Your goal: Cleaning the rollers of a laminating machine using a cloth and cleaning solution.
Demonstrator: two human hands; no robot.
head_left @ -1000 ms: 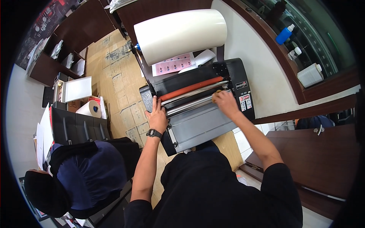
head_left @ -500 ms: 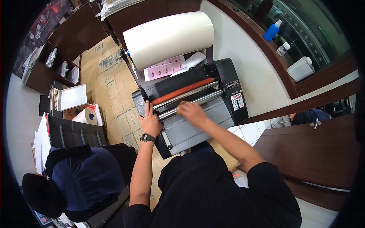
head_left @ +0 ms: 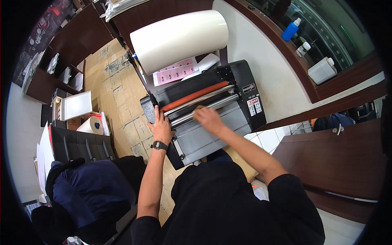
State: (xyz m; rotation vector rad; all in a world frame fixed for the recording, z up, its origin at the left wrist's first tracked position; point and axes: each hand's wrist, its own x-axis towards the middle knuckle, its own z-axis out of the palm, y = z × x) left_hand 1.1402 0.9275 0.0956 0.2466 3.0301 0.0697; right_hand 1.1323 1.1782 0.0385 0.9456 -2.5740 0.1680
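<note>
A black roll laminator [head_left: 245, 74] with a grey front tray [head_left: 196, 141] stands in front of me. Across it run a red-orange roller [head_left: 196, 96] and shiny metal rollers [head_left: 226, 101]. My right hand [head_left: 209, 121] is closed round a small yellow-brown pad [head_left: 199, 110], a sponge or folded cloth. It presses the pad against the nearer metal roller, around mid-length. My left hand [head_left: 162, 128], wearing a black watch [head_left: 159, 145] on its wrist, lies with fingers stretched over the machine's left side, by the roller ends.
Above the laminator hangs a large white film roll [head_left: 179, 41], with pink printed sheets [head_left: 176, 72] below it. A blue spray bottle [head_left: 290, 30] and a white container [head_left: 322, 71] stand on the right ledge. At lower left is a chair draped with dark blue cloth [head_left: 94, 188].
My right hand has slid slightly to the right along the metal roller with the pad. The left hand keeps its place on the machine. The whole view has shifted a little.
</note>
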